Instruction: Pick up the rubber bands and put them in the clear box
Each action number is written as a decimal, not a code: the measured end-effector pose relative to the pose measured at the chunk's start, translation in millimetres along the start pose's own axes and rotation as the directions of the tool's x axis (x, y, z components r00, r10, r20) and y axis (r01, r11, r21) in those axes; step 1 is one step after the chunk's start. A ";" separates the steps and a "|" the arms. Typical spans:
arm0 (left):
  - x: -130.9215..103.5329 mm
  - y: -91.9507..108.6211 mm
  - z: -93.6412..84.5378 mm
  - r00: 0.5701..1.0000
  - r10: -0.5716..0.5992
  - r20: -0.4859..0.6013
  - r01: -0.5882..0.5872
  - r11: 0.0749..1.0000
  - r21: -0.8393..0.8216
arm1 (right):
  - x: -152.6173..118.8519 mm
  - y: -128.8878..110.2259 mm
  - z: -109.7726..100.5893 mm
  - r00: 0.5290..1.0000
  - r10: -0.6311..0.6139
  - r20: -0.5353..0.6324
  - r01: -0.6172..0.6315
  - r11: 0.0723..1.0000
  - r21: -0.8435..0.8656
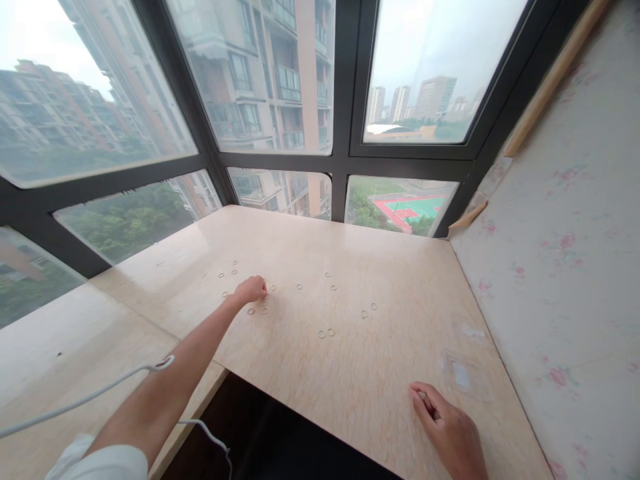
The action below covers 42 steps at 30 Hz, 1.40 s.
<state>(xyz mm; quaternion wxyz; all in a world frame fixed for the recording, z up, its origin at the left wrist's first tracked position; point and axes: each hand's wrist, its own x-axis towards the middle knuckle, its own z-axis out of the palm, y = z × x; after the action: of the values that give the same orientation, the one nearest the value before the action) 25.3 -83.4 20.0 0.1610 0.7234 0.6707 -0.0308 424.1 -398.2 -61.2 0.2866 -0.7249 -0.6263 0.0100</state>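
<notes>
Head view, looking forward and down. The largest element is the window (280, 80), dark-framed panes giving onto apartment blocks, trees and a red-and-green sports court. At right stands a wall (565, 267) papered with a faint pink floral print, edged by a wooden strip. Below lies the surface (380, 373), a pale marble-patterned slab with a lower shelf (60, 347) adjoining at left; a white cable (90, 397) runs across that shelf and over the left forearm. A small clear square patch (460, 373) lies on the surface near the wall.

The left hand (251, 290) reaches well forward, its grip drawn together with fingertips down among a cluster of small rings (263, 307); whether a ring is pinched between them is too small to tell. Further rings (326, 333) lie scattered singly and in pairs toward the middle and right, well apart from either hand. The right hand (447, 430) rests near the front edge, fingers loosely curled together around something small and barely visible; what it is cannot be told.

No legible brand, label or writing appears anywhere.
</notes>
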 end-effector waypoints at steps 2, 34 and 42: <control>-0.7 1.9 -0.7 1.000 0.006 0.005 -0.006 1.000 -0.011 | 0.2 -0.4 -0.7 1.000 0.000 0.002 0.000 1.000 0.014; -115.6 328.4 80.6 0.685 0.728 0.018 -0.358 0.358 -0.862 | 7.3 -15.1 -19.6 0.985 0.137 0.102 -0.159 0.952 0.263; -113.3 373.8 116.8 0.639 0.765 0.073 -0.414 0.422 -0.807 | 8.2 -14.6 -22.8 0.981 0.157 0.112 -0.186 0.925 0.332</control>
<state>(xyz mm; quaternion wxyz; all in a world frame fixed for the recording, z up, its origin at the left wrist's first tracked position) 400.6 -242.4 10.7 0.5780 0.7608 0.2602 0.1393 421.2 -399.2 -33.1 0.3795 -0.7154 -0.5605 0.1734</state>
